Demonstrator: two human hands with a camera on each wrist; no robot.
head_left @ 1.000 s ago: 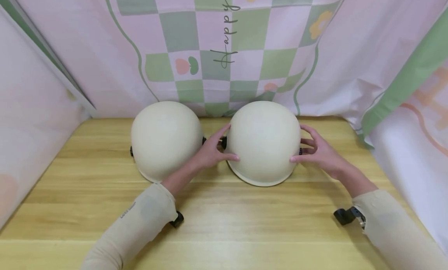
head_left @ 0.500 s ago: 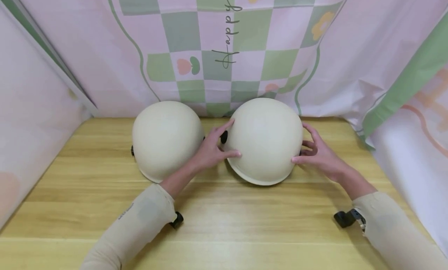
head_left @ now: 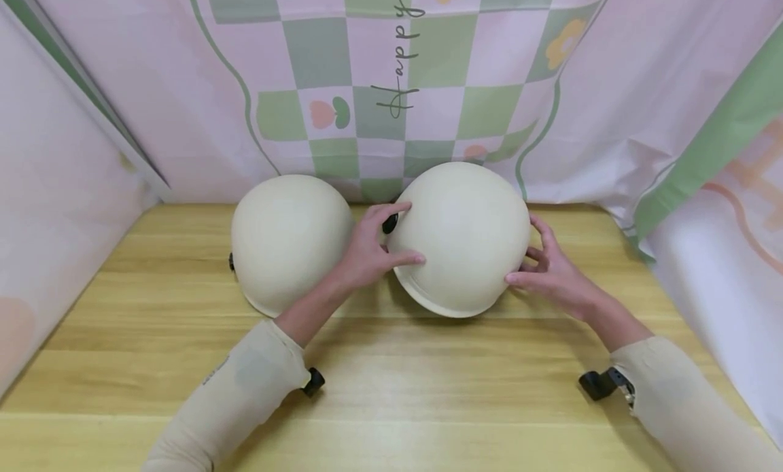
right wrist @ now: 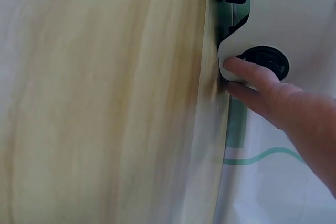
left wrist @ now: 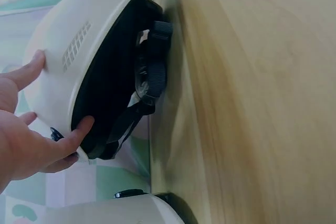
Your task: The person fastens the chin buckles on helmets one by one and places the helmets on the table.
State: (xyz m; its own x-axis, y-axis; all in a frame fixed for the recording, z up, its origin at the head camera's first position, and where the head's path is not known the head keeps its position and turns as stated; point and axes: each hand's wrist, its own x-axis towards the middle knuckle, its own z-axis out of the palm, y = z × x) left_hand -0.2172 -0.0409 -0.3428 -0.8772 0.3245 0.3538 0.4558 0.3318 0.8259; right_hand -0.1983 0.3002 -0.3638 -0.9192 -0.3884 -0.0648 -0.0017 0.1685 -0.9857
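A cream helmet (head_left: 461,237) is held between both hands, tilted and raised at its left side. My left hand (head_left: 363,251) grips its left edge, thumb on the shell near a black side fitting (head_left: 390,224). In the left wrist view, fingers of the left hand (left wrist: 37,140) curl at the rim, and the dark inside with black straps (left wrist: 155,72) shows. My right hand (head_left: 559,275) holds the opposite edge. The right wrist view has its fingers pinching the rim corner below a round black fitting (right wrist: 265,59). A second cream helmet (head_left: 287,241) sits just left, partly behind the left hand.
The wooden table (head_left: 391,383) carries both helmets near its back edge. A checkered cloth (head_left: 437,57) hangs behind, and pale cloth panels (head_left: 67,207) stand at the sides. Black wrist cameras (head_left: 313,382) stick out from beige sleeves (head_left: 245,390).
The right helmet has risen and tipped, its front rim lifting off to the left and back. Both hands moved up slightly with it. The left helmet stayed put.
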